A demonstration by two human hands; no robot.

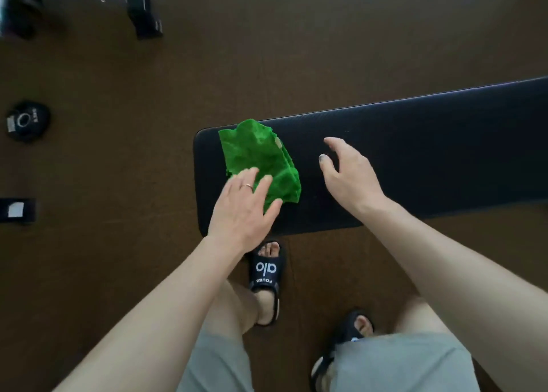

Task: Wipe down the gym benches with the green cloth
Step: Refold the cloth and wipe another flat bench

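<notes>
A crumpled green cloth (259, 157) lies on the left end of a black padded gym bench (415, 160), which runs off to the right. My left hand (244, 209) rests flat with spread fingers, its fingertips on the cloth's near edge and holding nothing. My right hand (348, 173) hovers over the bench pad just right of the cloth, fingers apart and empty, not touching the cloth.
Brown floor (118, 80) surrounds the bench. A round black weight (26, 120) and a black block (17, 210) lie at the far left. Black equipment legs (145, 12) stand at the top left. My feet in black slides (265, 276) are just below the bench.
</notes>
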